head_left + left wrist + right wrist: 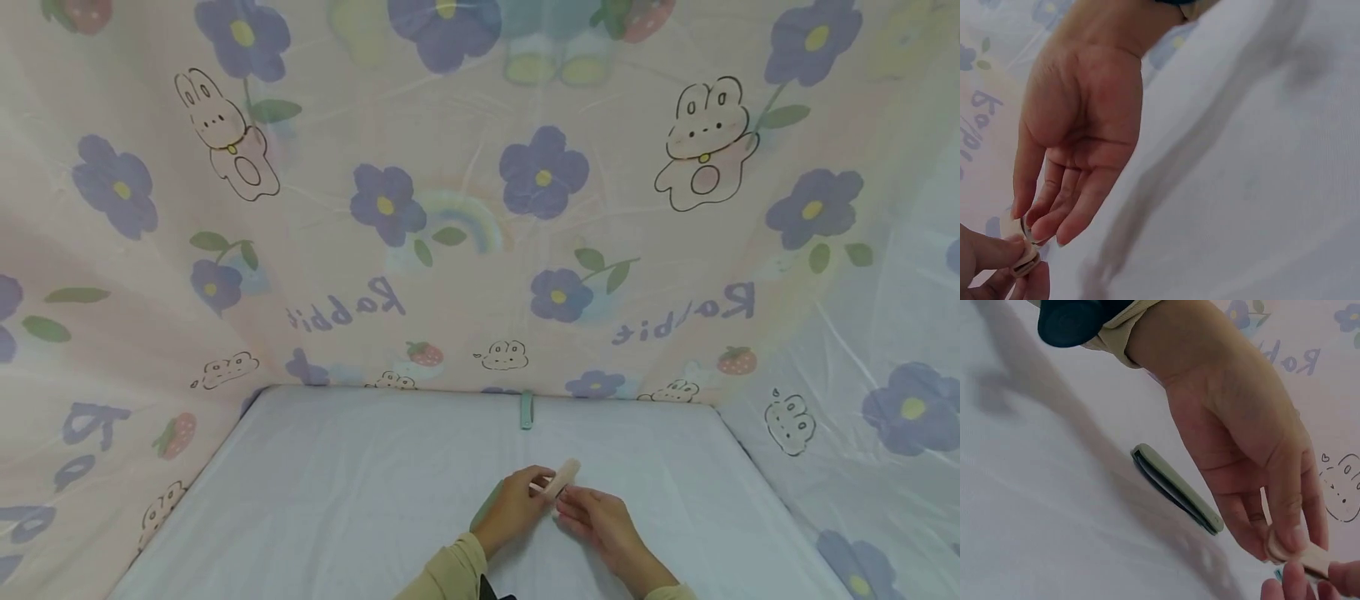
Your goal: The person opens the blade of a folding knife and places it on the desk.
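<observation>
Both hands hold a slim beige object [562,478] over the white surface. It has rounded ends and a dark slot along its edge; its kind I cannot tell. The left hand [510,510] pinches one part between thumb and fingers, while the right hand [606,527] pinches another part. In the left wrist view the beige object [1025,261] is partly covered by fingertips. A slim green object [1179,487] with a dark lengthwise slot lies on the surface, beside the left wrist in the head view.
A pale green strip [527,411] lies at the far edge of the white surface [337,483]. Curtains [465,317] printed with flowers and rabbits rise at the back and both sides. A dark piece [491,589] shows beside the left sleeve [450,571].
</observation>
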`<state>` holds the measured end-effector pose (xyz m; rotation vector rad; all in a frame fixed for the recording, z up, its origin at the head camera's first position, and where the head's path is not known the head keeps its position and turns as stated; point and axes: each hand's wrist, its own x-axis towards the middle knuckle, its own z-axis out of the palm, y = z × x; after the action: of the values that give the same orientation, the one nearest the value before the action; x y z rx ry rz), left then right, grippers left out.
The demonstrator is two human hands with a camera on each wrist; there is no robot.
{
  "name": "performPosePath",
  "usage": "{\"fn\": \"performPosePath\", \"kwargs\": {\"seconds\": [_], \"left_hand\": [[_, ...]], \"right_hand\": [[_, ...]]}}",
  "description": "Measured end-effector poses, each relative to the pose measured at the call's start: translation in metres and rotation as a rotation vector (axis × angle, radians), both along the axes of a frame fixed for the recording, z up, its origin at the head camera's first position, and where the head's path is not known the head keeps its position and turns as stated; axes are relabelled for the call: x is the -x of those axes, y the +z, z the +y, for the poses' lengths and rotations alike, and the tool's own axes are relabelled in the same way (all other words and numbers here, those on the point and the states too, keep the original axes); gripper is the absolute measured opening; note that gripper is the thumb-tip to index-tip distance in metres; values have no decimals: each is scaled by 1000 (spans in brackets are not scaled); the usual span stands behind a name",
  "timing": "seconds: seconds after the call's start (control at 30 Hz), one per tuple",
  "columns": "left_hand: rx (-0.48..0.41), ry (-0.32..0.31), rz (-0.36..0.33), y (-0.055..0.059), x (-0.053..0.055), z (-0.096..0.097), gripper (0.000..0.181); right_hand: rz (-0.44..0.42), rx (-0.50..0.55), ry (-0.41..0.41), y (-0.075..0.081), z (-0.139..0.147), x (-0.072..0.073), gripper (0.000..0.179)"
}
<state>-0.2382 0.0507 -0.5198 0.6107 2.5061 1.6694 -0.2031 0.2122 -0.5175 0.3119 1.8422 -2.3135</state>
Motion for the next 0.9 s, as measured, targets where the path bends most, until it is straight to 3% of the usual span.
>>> {"fn": "performPosePath", "kwargs": {"seconds": [0.13, 0.27, 0.5, 0.67, 0.9], "left_hand": [[-178, -11, -120, 9, -4, 2, 30], [-301, -38, -183, 18, -9, 1, 30], [-433, -72, -283, 31, -20, -4, 33], [-522, -73, -369, 34, -27, -9, 36], [-603, -92, -487, 37, -32, -18, 38]], "right_hand": [[15, -15, -59, 6, -3, 0, 39], [31, -2, -104, 12, -7, -1, 36], [96, -38, -117, 23, -12, -7, 34], [130, -104, -116, 30, -15, -10, 36], [157, -114, -84, 36, -20, -13, 26]]}}
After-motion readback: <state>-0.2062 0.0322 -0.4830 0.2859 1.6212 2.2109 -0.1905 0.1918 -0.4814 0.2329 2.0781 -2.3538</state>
